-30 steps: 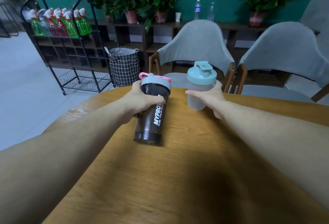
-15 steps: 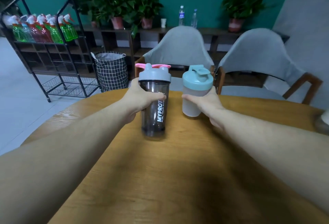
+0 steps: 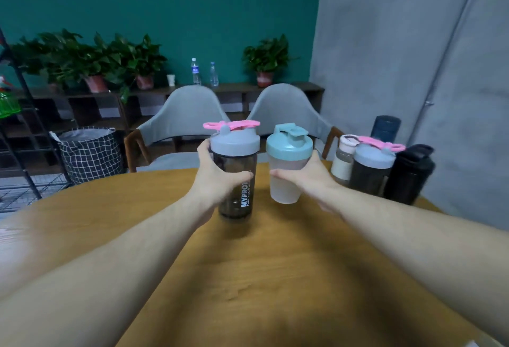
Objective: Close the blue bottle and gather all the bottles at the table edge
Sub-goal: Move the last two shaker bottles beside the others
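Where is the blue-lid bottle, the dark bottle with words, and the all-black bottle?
Blue-lid bottle [image 3: 286,181]: head view, on its frosted body.
Dark bottle [image 3: 237,189]: head view, on its smoky body beside the lettering.
Black bottle [image 3: 409,178]: head view, on its body, at the table's right edge.

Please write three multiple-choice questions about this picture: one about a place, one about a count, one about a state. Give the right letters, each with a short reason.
1. Where does the group of waiting bottles stand?
A. at the table's far right edge
B. on the grey chair
C. on the floor

2. How many bottles stand in that group?
A. two
B. four
C. six

3. What does the right hand hold?
A. nothing
B. the dark shaker
C. the frosted shaker bottle with the teal-blue lid

Answers:
1 A: they stand on the round wooden table beside the grey wall.
2 B: a cream bottle, a dark shaker with a pink loop, a black bottle and a dark blue bottle.
3 C: its fingers wrap that bottle's body.
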Demonstrator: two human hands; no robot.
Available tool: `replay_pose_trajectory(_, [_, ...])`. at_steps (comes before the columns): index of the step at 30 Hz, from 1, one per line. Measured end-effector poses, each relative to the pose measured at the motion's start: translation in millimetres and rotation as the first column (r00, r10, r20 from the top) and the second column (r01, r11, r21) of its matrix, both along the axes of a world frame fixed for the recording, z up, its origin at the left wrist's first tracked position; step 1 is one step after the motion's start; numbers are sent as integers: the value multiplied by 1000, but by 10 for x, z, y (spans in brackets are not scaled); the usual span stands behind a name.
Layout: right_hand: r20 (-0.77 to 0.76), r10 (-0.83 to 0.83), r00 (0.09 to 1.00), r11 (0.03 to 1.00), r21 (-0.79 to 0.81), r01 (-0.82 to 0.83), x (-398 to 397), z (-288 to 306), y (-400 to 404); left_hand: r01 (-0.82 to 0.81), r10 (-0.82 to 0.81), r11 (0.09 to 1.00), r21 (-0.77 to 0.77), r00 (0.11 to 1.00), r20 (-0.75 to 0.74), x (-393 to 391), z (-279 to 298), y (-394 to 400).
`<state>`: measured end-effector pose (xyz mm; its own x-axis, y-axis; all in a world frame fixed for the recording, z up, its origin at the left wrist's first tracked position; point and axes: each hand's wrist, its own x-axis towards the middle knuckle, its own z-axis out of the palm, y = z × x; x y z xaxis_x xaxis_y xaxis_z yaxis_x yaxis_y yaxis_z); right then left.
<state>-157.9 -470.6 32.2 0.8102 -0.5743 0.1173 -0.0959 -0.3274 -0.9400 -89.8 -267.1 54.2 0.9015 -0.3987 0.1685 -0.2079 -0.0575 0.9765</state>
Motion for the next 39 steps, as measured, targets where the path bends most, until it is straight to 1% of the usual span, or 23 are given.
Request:
replay_pose_trajectory(8, [-10, -95, 995, 995, -24, 94, -1125, 45, -717, 143, -144, 990, -15, 989, -20, -724, -79, -845])
replay_pose_trajectory(12, [-22, -185, 982, 980, -82, 183, -1559, -10, -1115, 231, -231, 973, 10, 973, -32, -1021, -170, -1289])
replay_pose_trajectory(13, [-30, -188, 982, 978, -99, 184, -1633, -8, -1157, 245, -244, 969, 21, 969, -43, -1066, -199, -1354])
replay_pose_trajectory(18, [-71, -294, 953, 954, -86, 288, -1985, -193, -1563, 328, -326, 943, 50, 944, -47, -1330, -343, -1811])
replay_pose_trajectory(21, [-95, -312, 945, 950, -58, 308, -2106, -317, -1779, 385, -381, 921, 57, 922, -62, -1458, -421, -2046])
replay_pose_trajectory(24, [-123, -330, 936, 944, -58, 325, -2177, -417, -1959, 404, -399, 912, 68, 913, -84, -1531, -477, -2245])
replay_pose_trajectory(27, [-143, -355, 924, 935, -49, 352, -2186, -527, -2115, 403, -393, 911, 88, 913, -108, -1537, -513, -2399])
replay_pose_trajectory(30, [-125, -372, 920, 928, -19, 373, -2161, -602, -2219, 398, -387, 913, 95, 915, -113, -1522, -559, -2522])
replay_pose_trajectory(39, [-132, -347, 929, 936, 23, 352, -2080, -741, -2352, 368, -361, 925, 97, 929, -87, -1482, -671, -2719])
